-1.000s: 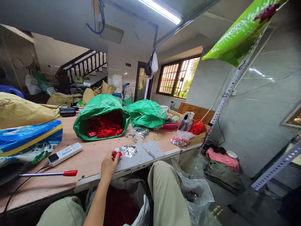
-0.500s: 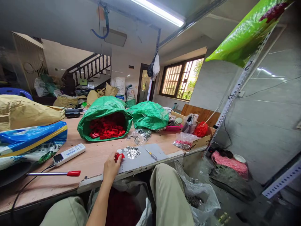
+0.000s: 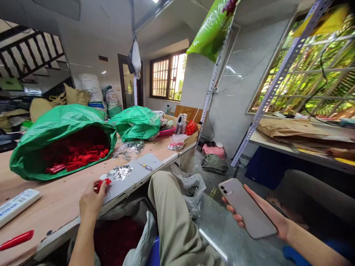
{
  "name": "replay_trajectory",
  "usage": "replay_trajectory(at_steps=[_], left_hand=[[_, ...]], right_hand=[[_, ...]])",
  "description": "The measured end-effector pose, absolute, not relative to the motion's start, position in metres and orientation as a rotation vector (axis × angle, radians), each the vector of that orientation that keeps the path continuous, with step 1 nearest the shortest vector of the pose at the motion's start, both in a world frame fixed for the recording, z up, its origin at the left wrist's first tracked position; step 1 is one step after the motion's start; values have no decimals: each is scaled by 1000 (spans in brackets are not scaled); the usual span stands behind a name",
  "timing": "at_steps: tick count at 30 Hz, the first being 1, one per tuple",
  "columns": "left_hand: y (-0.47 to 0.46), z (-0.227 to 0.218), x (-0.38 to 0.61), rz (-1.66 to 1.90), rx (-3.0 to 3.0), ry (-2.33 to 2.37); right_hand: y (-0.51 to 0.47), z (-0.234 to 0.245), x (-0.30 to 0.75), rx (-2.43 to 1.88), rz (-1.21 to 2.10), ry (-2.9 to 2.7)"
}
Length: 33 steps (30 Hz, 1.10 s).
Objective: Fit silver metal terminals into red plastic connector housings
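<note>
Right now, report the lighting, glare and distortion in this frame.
Head view: daylight partly washes out the far window, and a glare streak crosses the floor. Head view again: wide-angle stretch tilts the shelf upright and elongates the right hand holding the phone; the left hand pinching the red piece looks sharp.

i saw my left grip (image 3: 89,201) pinching a red plastic piece (image 3: 102,182) on the bench (image 3: 55,207), while my right grip (image 3: 273,218) held a phone (image 3: 246,208) beyond its edge.
</note>
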<state>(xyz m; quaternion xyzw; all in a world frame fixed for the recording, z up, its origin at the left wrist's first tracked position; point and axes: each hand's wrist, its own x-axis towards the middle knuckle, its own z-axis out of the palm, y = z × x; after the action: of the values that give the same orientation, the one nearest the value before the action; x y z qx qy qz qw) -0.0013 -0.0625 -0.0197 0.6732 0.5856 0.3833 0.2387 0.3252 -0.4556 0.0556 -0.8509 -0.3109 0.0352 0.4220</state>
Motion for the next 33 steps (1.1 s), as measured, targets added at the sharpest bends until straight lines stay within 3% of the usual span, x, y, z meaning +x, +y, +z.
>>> replay_trajectory(at_steps=[5, 8, 15, 20, 33], left_hand=[[-64, -18, -1, 1051, 1839, 1638], [-65, -16, 0, 1066, 1839, 1645], [-62, -19, -1, 1084, 1833, 1619], [-61, -21, -2, 1078, 1830, 1627], [-63, -19, -2, 1079, 1836, 1635]], right_hand=[[-438, 83, 358, -1428, 858, -147], [-439, 87, 374, -1338, 1027, -180], [-429, 52, 392, -1994, 222, -631], [-431, 54, 386, -2315, -131, -773], [-445, 69, 375, -2092, -1005, -1437]])
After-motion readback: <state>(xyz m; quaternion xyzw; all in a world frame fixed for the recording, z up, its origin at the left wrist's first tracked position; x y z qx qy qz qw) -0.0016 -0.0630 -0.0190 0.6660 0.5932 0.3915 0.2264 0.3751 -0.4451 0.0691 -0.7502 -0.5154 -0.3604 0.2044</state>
